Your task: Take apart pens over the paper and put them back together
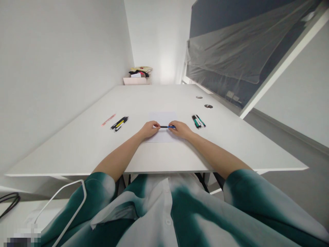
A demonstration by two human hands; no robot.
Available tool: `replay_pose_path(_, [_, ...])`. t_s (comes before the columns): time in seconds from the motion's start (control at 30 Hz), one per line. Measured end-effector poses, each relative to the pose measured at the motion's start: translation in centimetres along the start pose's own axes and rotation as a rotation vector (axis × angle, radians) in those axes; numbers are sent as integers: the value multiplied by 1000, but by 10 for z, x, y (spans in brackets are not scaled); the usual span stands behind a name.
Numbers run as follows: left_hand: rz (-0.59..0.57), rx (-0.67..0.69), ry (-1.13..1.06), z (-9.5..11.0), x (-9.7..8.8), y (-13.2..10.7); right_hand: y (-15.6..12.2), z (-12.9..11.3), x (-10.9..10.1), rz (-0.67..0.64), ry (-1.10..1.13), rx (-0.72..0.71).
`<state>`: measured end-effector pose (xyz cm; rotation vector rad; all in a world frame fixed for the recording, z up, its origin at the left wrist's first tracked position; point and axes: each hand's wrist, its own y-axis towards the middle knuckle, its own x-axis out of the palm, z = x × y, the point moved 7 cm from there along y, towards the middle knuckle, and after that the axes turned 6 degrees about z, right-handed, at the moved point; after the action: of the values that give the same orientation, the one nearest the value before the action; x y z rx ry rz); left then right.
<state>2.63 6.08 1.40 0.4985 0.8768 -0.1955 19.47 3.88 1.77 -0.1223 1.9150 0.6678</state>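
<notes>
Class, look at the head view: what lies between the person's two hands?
Head view: a black-and-blue pen spans the gap between the left hand and right hand, over a white paper sheet.

White desk in white-walled rm: pink pen lies near a black-and-yellow pen bunch on L of view, w/ green, black & white pens on R. Two round cable grommets set in desk top nr far R edge. Pale box w/ heaped fabric & papers sits beyond far end, by white wall. Clear plastic sheet hangs over dark blue panel at R. White wire loop & coiled black cable low L, below desk level.
</notes>
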Motion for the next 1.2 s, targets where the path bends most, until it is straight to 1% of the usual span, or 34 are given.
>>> replay_pose_path(0.13, [51,18,32,-1,-5,1,2,14,-7,33,53,94])
replay_pose_path(0.2, [69,26,64,-2,-7,2,3,25,-10,48,158,152])
replay_pose_path(0.27, [79,43,107,-2,-8,3,5,34,-11,59,349,205])
replay_pose_path(0.33, [90,71,154,0,-8,3,5,41,-9,65,589,271])
replay_pose_path(0.47, [127,122,209,8,-10,0,5,48,-6,128,1021,422])
replay_pose_path(0.53, [148,137,221,13,-10,-2,5,48,-3,154,1164,492])
replay_pose_path(0.6, [167,146,234,17,-9,-3,4,46,-1,149,1251,561])
replay_pose_path(0.67, [183,156,249,21,-8,-3,3,43,0,131,1301,612])
replay_pose_path(0.73, [195,163,263,23,-7,-4,3,38,-1,108,1327,622])
replay_pose_path(0.8, [202,171,270,25,-5,-4,2,32,-5,78,1316,591])
replay_pose_path(0.87, [206,182,273,26,-4,-5,2,25,-9,48,1259,530])
replay_pose_path(0.97, [221,190,272,27,-3,-6,1,17,-14,38,1193,460])
replay_pose_path(1.2, [247,187,249,27,-5,-6,2,16,-14,72,1165,465])
